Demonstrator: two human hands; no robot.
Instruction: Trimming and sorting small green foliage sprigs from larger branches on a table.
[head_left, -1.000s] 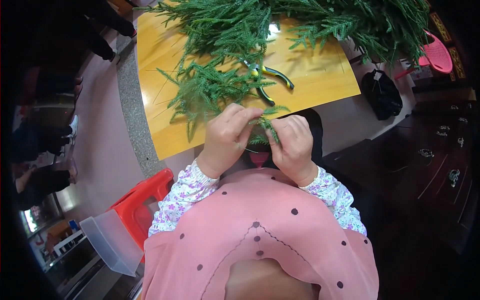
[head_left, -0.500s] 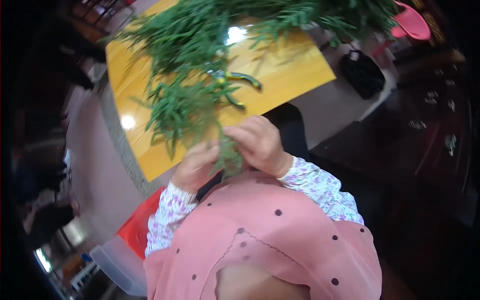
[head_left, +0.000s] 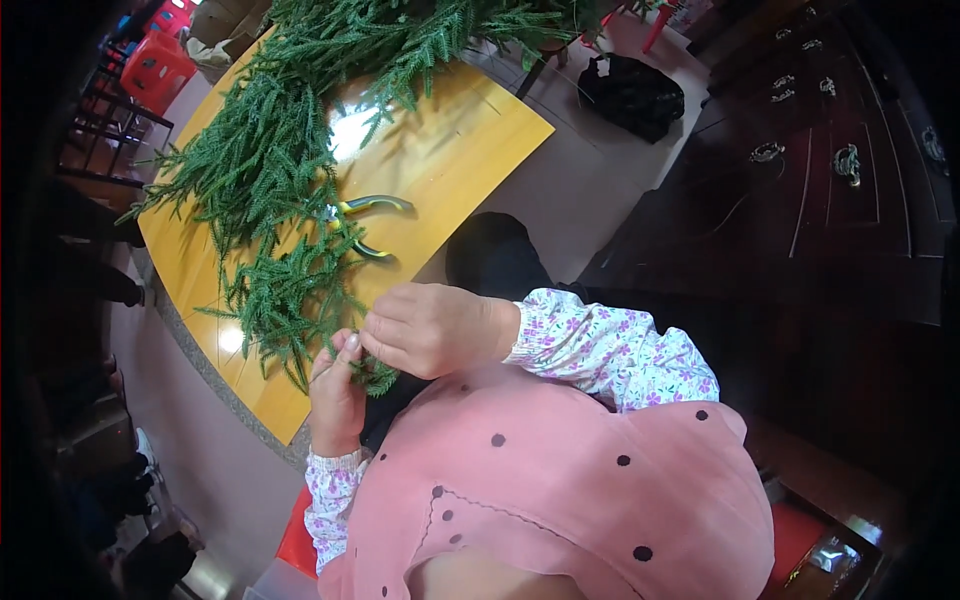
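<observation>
My left hand [head_left: 338, 405] is closed, thumb up, on a needle-leaved evergreen sprig [head_left: 375, 378] just off the table's near edge. A thin line, perhaps wire or stem, crosses its fingers. My right hand [head_left: 435, 332] is pinched against the left fingertips on the same sprig, hiding part of it. Beyond the hands, a bunch of evergreen branches [head_left: 285, 290] lies on the yellow wooden table [head_left: 470, 130] and joins a larger heap of greenery [head_left: 265, 150]. Pliers [head_left: 378, 203] with black and yellow handles rest there, their jaws partly under needles.
A black plastic bag [head_left: 635, 98] sits on the floor past the table. Dark wooden cabinets [head_left: 740, 220] with metal handles stand on the right. Red plastic stools [head_left: 157, 72] are at the far left, and other people's dark-clothed legs [head_left: 85, 265] show along the left side.
The view has swung, so table and greenery sit further left. My hands have come together, the right now pinching at the left fingertips. Less of the sprig shows below them.
</observation>
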